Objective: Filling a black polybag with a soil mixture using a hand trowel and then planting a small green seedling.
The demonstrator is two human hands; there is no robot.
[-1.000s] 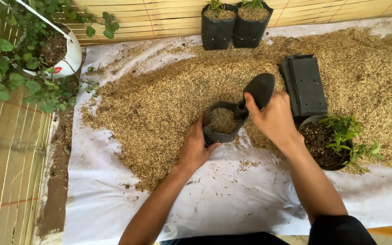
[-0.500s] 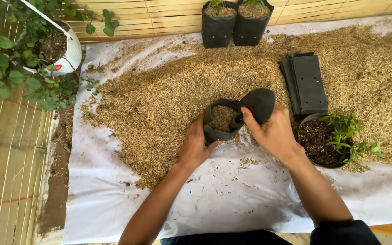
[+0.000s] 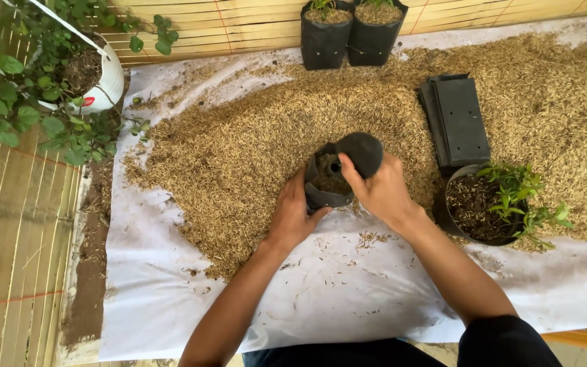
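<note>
While the left hand (image 3: 292,216) cups the small black grow bag (image 3: 327,182) with fingers curled on its side, the right hand (image 3: 380,191) grips a black scoop (image 3: 361,152) — tipped over the bag's open, husk-filled mouth — at the rice-husk heap's (image 3: 239,149) near edge on the white sheet (image 3: 348,285)

— Both forearms in from the bottom edge, angled up and inward.

— Left hand (image 3: 295,216)?

— Palm turned inward, fingers curled forward, thumb stretched to the right. It looks pressed to something, though the fingertips are hidden.

— And the right hand (image 3: 380,191)?

— Higher and just beside the left. Back of the hand toward us, fingers closed in a grip, wrist bent slightly. Dark sleeve at the right elbow.
</note>
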